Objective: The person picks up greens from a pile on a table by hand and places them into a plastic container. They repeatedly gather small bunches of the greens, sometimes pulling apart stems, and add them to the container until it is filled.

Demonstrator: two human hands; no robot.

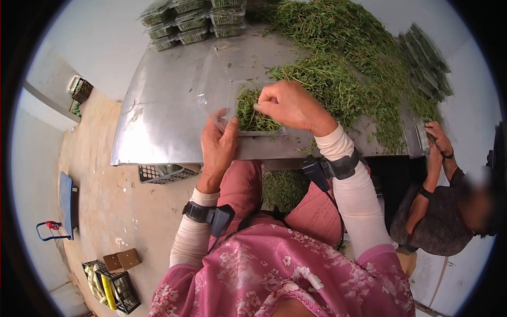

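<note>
A clear plastic clamshell box (264, 133) lies near the front edge of the metal table, its see-through lid (211, 79) tipped up to the left. Leafy green sprigs (251, 113) fill its base. My left hand (219, 141) grips the box at its left side, where lid and base meet, thumb toward the greens. Over the right part of the box is my right hand (296, 105), fingers curled in and thumb pressed against them. Whatever those fingers hold is hidden. A large heap of loose greens (338, 79) spreads just beyond and to the right.
Filled clamshell boxes (193, 24) are stacked at the table's (158, 105) back left. More boxes (425, 61) stand at the far right. On the right, another person's hands (439, 140) hold a clear box. A crate (166, 173) sits below the table edge.
</note>
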